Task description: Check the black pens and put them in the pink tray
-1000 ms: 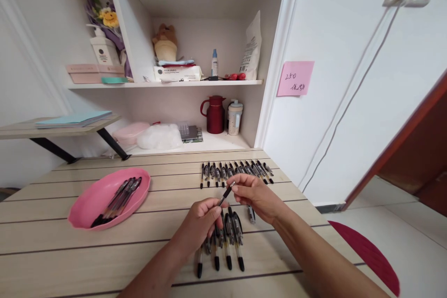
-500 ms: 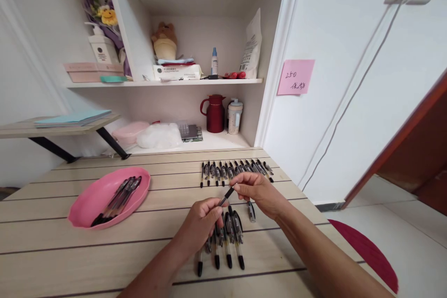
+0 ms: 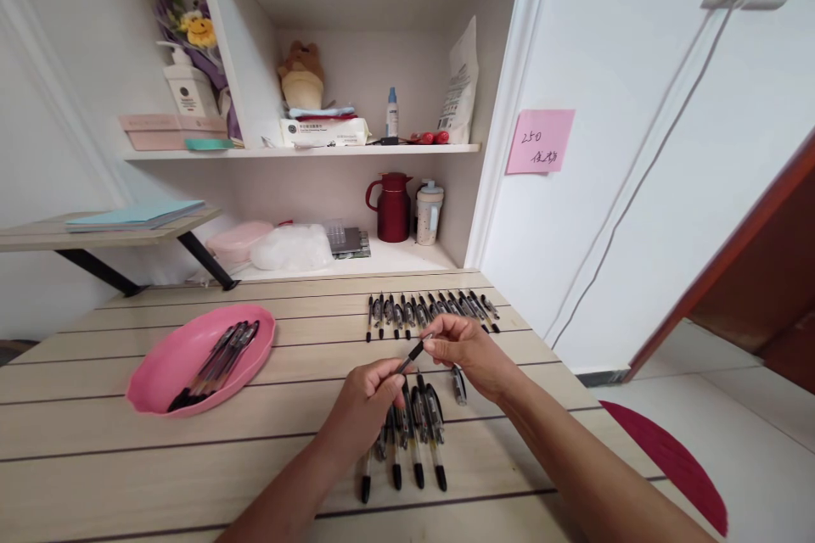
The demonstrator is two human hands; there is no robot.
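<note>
Above the table, a pen [image 3: 413, 351] with a dark grip slants between my two hands. My left hand [image 3: 373, 390] is closed around its barrel, thumb on top. The thumb and fingers of my right hand [image 3: 455, 348] pinch the pen's upper end, and the tip itself is hidden in them. Just below my right hand a loose pen cap [image 3: 459, 386] lies on the table. Under and beside my left hand rest several pens [image 3: 417, 441], black ends toward me, with caps lying between them. My left hand hides part of this group.
Farther back lies a row of pens and caps [image 3: 433, 314]. To the left, a pink dish [image 3: 149, 373] holds several pens. Behind the wooden table [image 3: 306, 322] are shelves with a red jug [image 3: 393, 208] and a cup [image 3: 429, 212]. A small raised shelf [image 3: 178, 225] stands at the left.
Both hands keep hold of the pen in nearly the same place. The pen has shifted very slightly; everything on the table stays put.
</note>
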